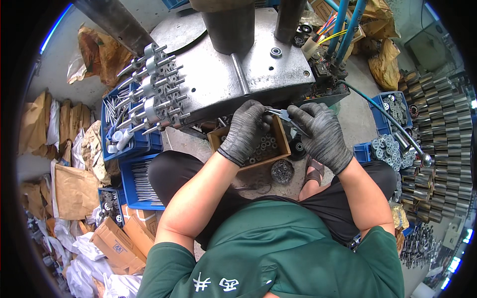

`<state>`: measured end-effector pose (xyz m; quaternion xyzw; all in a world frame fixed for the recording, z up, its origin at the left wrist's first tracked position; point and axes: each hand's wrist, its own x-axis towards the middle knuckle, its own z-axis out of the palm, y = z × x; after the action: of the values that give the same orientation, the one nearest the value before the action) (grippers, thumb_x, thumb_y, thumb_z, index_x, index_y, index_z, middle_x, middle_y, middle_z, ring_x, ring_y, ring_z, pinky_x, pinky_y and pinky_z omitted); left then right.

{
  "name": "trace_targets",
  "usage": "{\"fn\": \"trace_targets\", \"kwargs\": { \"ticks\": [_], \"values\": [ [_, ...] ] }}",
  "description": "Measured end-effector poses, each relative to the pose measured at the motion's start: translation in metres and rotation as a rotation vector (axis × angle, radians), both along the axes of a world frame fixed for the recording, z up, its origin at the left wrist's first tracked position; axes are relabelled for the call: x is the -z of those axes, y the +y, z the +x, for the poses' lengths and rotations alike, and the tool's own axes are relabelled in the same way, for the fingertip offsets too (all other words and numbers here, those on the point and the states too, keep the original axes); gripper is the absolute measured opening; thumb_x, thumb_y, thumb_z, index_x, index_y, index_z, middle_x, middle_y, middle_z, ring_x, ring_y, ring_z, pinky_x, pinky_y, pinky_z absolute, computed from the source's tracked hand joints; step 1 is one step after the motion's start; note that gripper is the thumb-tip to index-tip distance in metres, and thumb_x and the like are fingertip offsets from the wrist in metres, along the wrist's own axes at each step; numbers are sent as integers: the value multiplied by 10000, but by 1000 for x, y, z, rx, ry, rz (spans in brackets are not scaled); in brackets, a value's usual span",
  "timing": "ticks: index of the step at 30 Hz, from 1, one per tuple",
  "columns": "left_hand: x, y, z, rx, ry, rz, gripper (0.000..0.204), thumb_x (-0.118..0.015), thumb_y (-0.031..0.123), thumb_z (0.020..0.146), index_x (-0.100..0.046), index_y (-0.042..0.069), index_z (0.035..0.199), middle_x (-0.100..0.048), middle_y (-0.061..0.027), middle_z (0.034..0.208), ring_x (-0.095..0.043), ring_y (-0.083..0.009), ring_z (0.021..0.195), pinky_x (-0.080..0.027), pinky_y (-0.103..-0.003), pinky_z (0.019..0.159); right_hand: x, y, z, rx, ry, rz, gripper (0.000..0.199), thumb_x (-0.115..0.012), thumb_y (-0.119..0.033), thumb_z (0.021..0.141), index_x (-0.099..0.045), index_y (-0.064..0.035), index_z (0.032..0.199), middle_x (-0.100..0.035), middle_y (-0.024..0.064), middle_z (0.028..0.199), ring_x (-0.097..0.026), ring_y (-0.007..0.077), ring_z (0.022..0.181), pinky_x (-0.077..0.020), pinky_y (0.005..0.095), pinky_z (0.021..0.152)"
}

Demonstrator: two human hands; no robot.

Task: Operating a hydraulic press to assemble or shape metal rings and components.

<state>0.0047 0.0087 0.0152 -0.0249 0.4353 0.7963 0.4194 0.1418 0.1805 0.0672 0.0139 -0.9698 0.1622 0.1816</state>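
Note:
My right hand (322, 135), in a dark grey knit glove, is closed round a pair of pliers (284, 115). The pliers' metal jaws point left toward my left hand (244, 130), gloved alike, with fingers pinched together close to the tip. Whatever my left fingers hold is too small and hidden to name. Below both hands sits a wooden box (265, 163) with small ring-shaped metal parts inside. Above them stands a steel press table (278, 74), with a metal rod (240, 74) and a bearing (276, 52) on it.
Rotor-like parts on shafts (158, 92) stack at the table's left edge. Blue bins (125, 184) of shafts stand at left. Gear-like parts (392, 149) and piled metal cylinders (437, 144) lie at right. A lever with a ball end (426, 160) reaches in from the right.

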Motion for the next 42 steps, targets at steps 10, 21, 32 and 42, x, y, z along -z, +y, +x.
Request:
{"fn": "trace_targets", "kwargs": {
  "ticks": [10,21,32,42],
  "values": [
    [3,0,-2,-21,-52,34,36,-593,57,973,-580,84,954,-605,-43,838,-627,-125,699,-504,-230,563,2,1,-5,-15,35,28,534,-750,-91,726,-699,-137,1255,-683,153,1084,-644,375,973,-533,467,844],
    [40,18,10,-59,-169,51,203,-533,190,980,-623,28,1064,-667,-94,924,-645,-204,802,-539,-340,683,-7,-38,-48,-28,-93,-689,609,-608,47,778,-585,-21,1383,-689,145,1125,-675,284,1048,-534,360,937],
    [177,13,9,211,-241,340,327,-525,250,1075,-521,-19,1261,-661,-210,1182,-669,-317,1032,-553,-470,937,-7,-130,-130,-129,-250,-1094,629,-614,4,856,-506,-19,1475,-619,12,945,-586,88,859,-528,257,812],
    [143,6,8,387,-284,334,359,-497,241,1088,-493,-5,1350,-603,-215,1309,-613,-318,1161,-499,-487,1026,-1,-138,-150,-228,-217,-1162,634,-621,10,876,-481,-5,1494,-612,5,947,-565,82,836,-528,240,789]
  ]
}}
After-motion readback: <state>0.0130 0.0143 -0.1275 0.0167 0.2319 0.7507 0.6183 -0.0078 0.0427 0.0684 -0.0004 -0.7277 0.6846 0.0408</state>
